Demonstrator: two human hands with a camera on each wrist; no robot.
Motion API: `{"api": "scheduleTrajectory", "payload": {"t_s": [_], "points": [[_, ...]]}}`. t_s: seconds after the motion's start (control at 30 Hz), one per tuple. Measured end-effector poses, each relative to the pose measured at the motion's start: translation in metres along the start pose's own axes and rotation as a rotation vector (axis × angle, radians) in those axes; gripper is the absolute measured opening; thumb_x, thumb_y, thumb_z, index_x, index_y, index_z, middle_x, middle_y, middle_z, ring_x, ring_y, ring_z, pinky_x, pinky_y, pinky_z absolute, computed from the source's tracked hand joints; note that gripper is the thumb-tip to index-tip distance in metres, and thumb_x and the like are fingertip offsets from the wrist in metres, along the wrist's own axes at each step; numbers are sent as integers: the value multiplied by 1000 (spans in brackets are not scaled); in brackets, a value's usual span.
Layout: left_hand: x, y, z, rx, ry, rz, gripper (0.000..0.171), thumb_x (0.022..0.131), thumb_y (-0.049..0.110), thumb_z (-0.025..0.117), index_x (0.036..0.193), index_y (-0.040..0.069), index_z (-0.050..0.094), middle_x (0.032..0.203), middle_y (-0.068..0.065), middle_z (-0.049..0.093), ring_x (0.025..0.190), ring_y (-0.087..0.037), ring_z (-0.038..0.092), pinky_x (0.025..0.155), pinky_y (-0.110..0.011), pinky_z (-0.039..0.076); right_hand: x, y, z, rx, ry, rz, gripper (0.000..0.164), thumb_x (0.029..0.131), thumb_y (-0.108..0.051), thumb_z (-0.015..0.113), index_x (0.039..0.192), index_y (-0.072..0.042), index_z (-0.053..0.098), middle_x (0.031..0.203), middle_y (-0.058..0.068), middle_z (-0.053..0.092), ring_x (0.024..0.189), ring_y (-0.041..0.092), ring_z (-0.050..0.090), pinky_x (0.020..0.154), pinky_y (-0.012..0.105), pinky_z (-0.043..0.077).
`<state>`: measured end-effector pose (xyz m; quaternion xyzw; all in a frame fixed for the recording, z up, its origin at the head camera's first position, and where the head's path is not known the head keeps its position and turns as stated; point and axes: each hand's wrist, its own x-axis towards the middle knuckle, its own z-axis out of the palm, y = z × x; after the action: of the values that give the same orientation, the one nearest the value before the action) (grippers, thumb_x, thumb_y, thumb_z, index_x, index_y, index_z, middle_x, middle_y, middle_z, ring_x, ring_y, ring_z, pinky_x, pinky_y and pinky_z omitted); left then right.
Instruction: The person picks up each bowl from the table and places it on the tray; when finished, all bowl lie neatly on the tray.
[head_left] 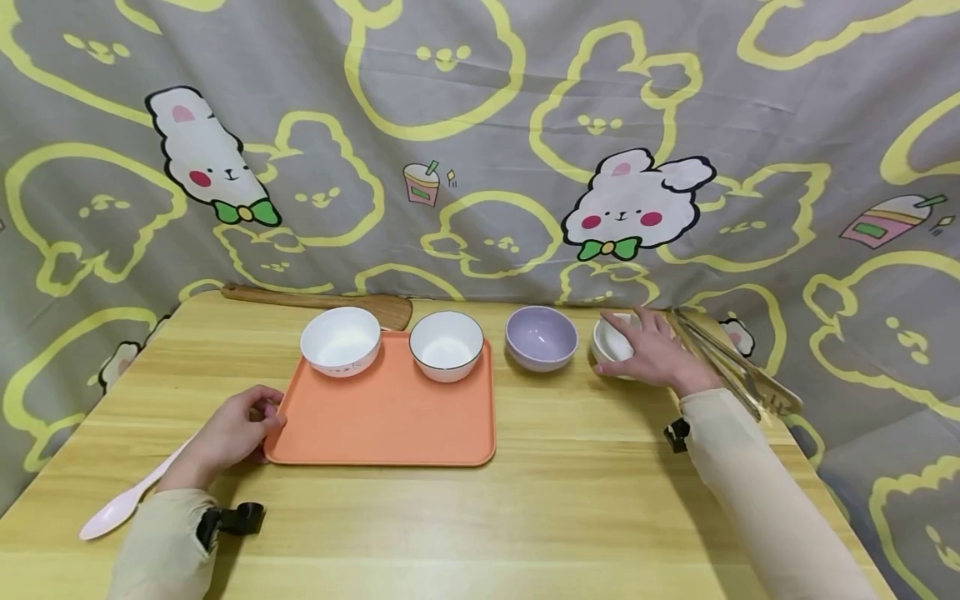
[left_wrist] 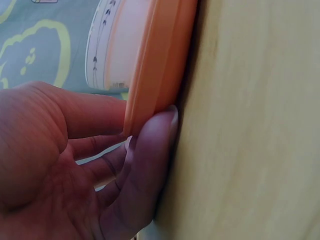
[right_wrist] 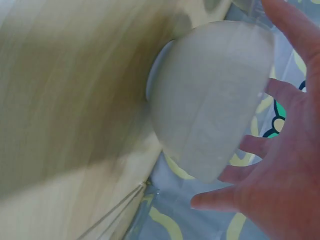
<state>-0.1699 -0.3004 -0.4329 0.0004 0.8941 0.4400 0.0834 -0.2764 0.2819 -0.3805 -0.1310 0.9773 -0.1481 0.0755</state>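
At the left edge of an orange tray [head_left: 382, 425], my left hand [head_left: 238, 423] pinches the rim. In the left wrist view the fingers [left_wrist: 155, 150] sit on either side of the tray's edge [left_wrist: 157, 65], low against the table. My right hand [head_left: 654, 350] is spread over a white bowl [head_left: 611, 340] at the back right, partly covering it. From the right wrist, that bowl [right_wrist: 210, 95] stands upright on the table with the straight fingers reaching past its rim. Two white bowls, one plain-rimmed [head_left: 341, 340] and one dark-rimmed [head_left: 447, 343], stand at the tray's back.
A purple bowl [head_left: 542, 337] stands between the tray and the right-hand bowl. Behind the tray lies a wooden spatula [head_left: 390, 310]. Metal utensils [head_left: 738, 367] lie beyond the right hand, and a pale pink spoon [head_left: 120, 508] beside the left forearm. A patterned curtain [head_left: 480, 167] hangs behind the table.
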Motion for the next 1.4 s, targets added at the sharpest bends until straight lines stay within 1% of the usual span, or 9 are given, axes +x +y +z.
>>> {"api": "scheduleTrajectory", "payload": {"t_s": [0.17,0.23,0.33,0.47,0.67,0.93,1.1,1.2,1.4], "points": [[1,0,0,20,2,-7,35,96,4,57,124,-12,46,96,-17,51,69,-24,56,49,-37,55,4,3,5,11,-13,9,100,81,-58,71,157,-15,23,156,32,-1,137,59,-2,97,81,8],[1,1,0,24,5,-3,34,96,4,58,124,-12,46,95,-16,51,68,-24,56,49,-37,55,5,6,6,13,-18,14,98,82,-57,71,157,-16,22,155,32,0,137,59,-2,98,80,10],[0,1,0,22,11,9,34,96,4,58,124,-11,47,95,-16,51,68,-24,56,49,-37,55,6,8,7,21,-12,7,94,84,-51,71,157,-16,23,153,33,4,136,59,4,98,78,19],[-1,0,0,2,13,7,34,95,3,58,124,-11,47,95,-17,50,67,-25,56,48,-37,55,9,8,6,35,-3,-6,92,81,-44,75,155,-16,27,149,36,9,130,59,15,93,75,32],[-2,0,0,-2,20,9,33,95,2,58,124,-11,47,94,-16,50,65,-25,56,48,-38,55,10,6,5,51,-3,2,92,78,-41,78,153,-15,31,146,39,11,124,58,21,88,73,36],[-1,1,1,8,18,35,32,96,2,58,122,-13,47,92,-15,51,63,-24,56,46,-37,54,2,9,3,72,17,-15,91,77,-38,80,152,-15,35,146,37,13,122,54,21,86,69,37],[-1,1,2,5,16,17,32,95,0,57,122,-12,47,93,-16,51,64,-24,57,47,-38,54,-4,8,-2,59,13,-27,92,77,-39,79,154,-16,33,146,36,12,124,55,19,86,70,37],[-1,1,2,2,14,15,32,95,0,56,123,-11,47,93,-16,51,65,-25,57,47,-38,55,-9,6,-6,49,6,-29,90,76,-36,80,152,-17,35,146,35,13,125,55,17,84,69,38],[-1,1,1,14,10,15,33,95,2,57,123,-12,47,93,-16,51,63,-24,58,47,-38,54,-20,1,-12,34,20,-53,88,72,-34,82,148,-19,42,143,31,19,120,51,22,74,57,45]]}}
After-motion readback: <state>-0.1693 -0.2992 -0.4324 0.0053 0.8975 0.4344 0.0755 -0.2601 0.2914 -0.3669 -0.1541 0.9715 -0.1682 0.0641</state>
